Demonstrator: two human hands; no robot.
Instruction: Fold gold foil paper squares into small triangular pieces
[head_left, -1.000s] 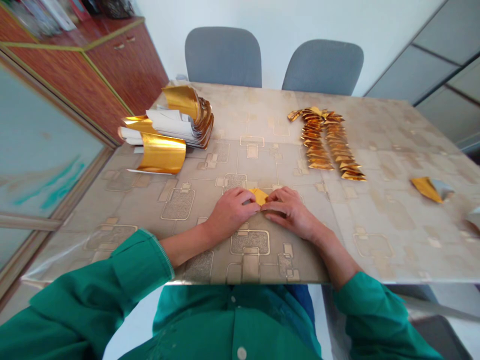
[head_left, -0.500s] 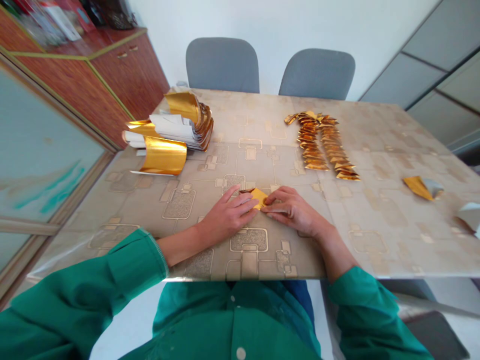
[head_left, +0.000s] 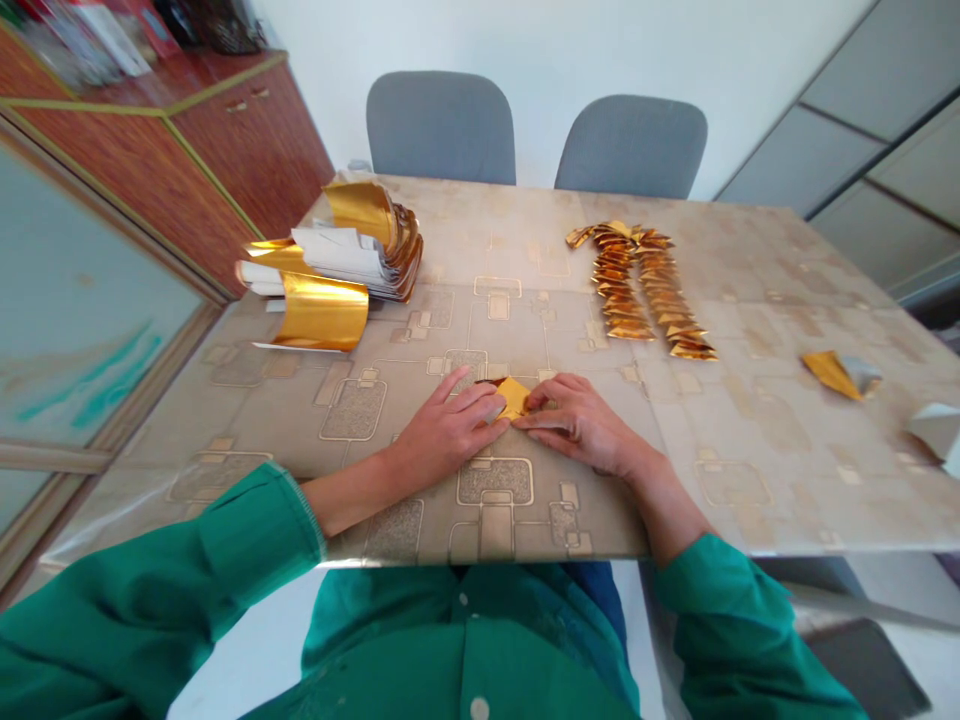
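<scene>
A small folded piece of gold foil paper (head_left: pixel 514 396) lies on the table in front of me, its dark edge showing at the far left side. My left hand (head_left: pixel 448 425) rests on its left part with fingers stretched out and lying flat. From the right, my right hand (head_left: pixel 574 422) pinches the paper's edge between thumb and fingers. The fingers cover part of the folds. Farther off stand two rows of folded gold foil pieces (head_left: pixel 621 285), set close together. At the left, a stack of gold foil sheets (head_left: pixel 326 312) with white backs curls upward.
The table (head_left: pixel 420 500) has a patterned cover, and its front edge runs just before my body. A loose gold foil piece (head_left: pixel 832 374) and a white object (head_left: pixel 936 434) lie at the right. Two grey chairs (head_left: pixel 442 128) stand behind the table, beside a wooden cabinet (head_left: pixel 247 150).
The view has shifted slightly. Both hands stay at the gold foil paper, the left flat on it and the right pinching its edge, with barely any movement.
</scene>
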